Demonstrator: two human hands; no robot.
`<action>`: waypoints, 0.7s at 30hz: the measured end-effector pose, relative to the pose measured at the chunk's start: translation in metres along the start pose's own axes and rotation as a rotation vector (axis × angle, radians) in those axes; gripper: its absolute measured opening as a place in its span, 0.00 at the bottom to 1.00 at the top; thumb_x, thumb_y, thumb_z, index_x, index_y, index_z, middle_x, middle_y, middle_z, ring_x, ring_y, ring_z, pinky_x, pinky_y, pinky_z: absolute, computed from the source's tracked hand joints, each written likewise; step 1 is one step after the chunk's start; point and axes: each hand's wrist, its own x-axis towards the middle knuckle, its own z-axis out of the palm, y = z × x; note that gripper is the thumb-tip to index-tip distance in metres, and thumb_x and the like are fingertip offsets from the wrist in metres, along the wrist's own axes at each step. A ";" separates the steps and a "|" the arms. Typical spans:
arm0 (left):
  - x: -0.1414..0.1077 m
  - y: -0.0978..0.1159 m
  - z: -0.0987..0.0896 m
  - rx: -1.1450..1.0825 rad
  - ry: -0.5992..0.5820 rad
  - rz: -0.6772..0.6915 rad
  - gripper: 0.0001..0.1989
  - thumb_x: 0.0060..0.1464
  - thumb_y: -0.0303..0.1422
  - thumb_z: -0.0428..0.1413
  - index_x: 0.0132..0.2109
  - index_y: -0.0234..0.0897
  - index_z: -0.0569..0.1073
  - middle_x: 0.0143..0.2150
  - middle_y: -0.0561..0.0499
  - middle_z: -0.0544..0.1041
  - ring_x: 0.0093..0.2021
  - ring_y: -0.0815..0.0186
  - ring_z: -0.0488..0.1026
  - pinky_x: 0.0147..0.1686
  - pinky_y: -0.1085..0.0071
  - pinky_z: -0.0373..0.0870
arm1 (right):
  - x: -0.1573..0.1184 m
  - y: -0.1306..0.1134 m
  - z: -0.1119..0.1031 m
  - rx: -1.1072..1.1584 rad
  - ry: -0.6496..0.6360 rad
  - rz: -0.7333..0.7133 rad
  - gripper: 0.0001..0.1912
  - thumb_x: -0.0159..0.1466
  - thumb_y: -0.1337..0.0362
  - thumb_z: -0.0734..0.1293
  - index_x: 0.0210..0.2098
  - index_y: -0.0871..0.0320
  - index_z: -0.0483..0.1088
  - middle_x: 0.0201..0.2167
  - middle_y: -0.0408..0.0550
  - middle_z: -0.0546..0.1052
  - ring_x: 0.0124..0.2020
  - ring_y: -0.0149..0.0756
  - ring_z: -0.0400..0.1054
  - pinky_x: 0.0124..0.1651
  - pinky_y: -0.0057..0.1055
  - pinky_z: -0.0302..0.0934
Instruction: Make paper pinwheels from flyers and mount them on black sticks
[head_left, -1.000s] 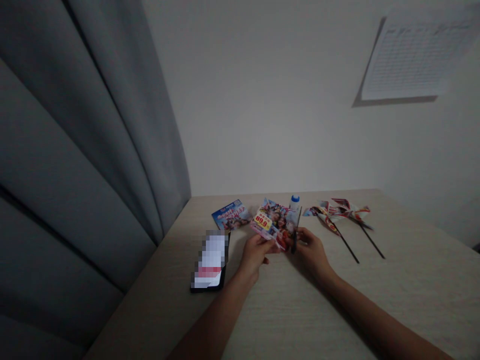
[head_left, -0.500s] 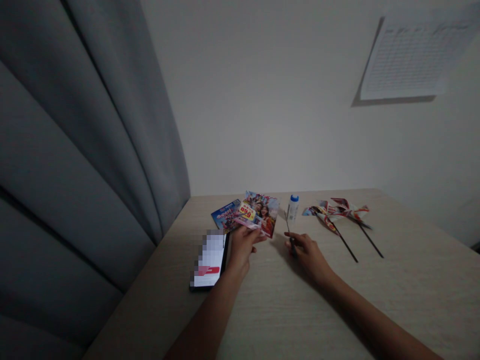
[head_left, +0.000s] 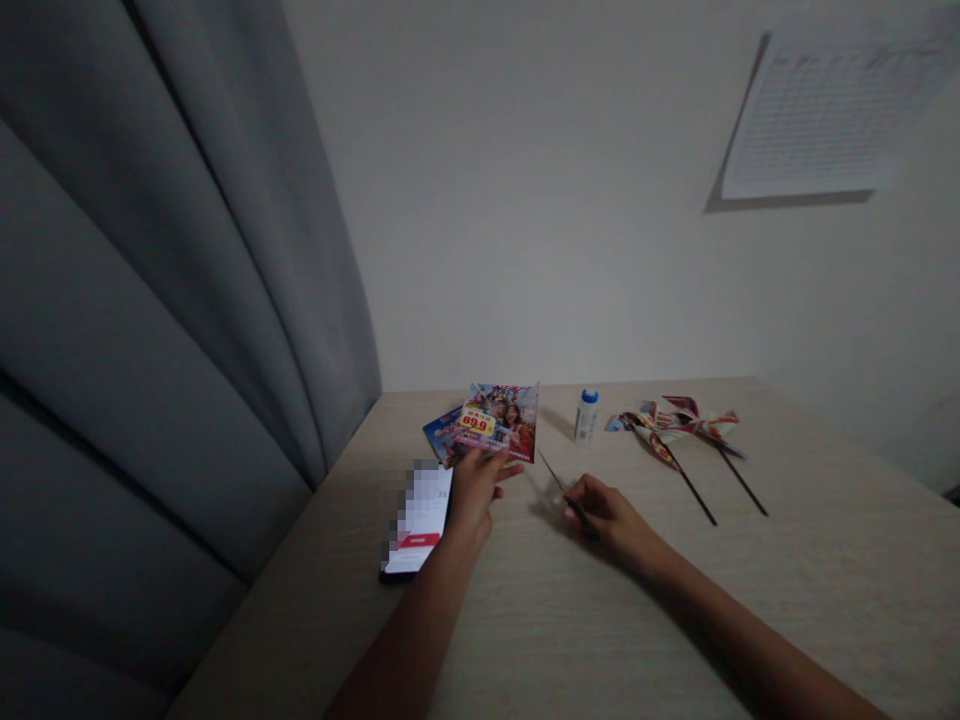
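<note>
My left hand [head_left: 478, 490] is closed on the lower edge of a colourful printed paper sheet [head_left: 501, 420], holding it up facing me. It partly covers a blue printed flyer [head_left: 437, 432] behind it. My right hand [head_left: 609, 515] grips the dark handles of a pair of scissors [head_left: 556, 478]. Their thin blades look closed and point up and left, just short of the sheet's lower right corner. Below my left hand lies a phone [head_left: 414, 525] with a lit screen, partly hidden by the forearm.
A white glue bottle with a blue cap [head_left: 586, 418] stands behind my right hand. Two paper pinwheels [head_left: 652, 437] on dark sticks lie on the table [head_left: 817, 560] at the right. A grey curtain [head_left: 225, 300] borders the left side; a printed chart [head_left: 817, 120] hangs on the wall.
The printed sheet has shifted left and turned more upright in my left hand. My right hand has lowered slightly, and the scissors now tilt left, away from the bottle.
</note>
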 end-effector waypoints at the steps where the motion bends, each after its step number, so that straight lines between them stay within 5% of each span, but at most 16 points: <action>1: 0.000 0.000 0.000 -0.001 -0.002 -0.001 0.16 0.46 0.36 0.65 0.41 0.38 0.72 0.43 0.45 0.82 0.34 0.61 0.83 0.17 0.79 0.49 | 0.000 0.000 0.000 0.018 -0.009 0.009 0.20 0.59 0.47 0.71 0.33 0.56 0.66 0.24 0.39 0.70 0.23 0.29 0.62 0.25 0.25 0.53; 21: -0.002 0.000 0.002 -0.019 -0.041 -0.048 0.16 0.44 0.37 0.66 0.40 0.38 0.72 0.40 0.48 0.82 0.32 0.63 0.82 0.18 0.79 0.48 | 0.000 -0.002 0.007 0.278 -0.097 0.075 0.23 0.55 0.46 0.74 0.31 0.56 0.63 0.22 0.37 0.69 0.21 0.28 0.62 0.25 0.26 0.53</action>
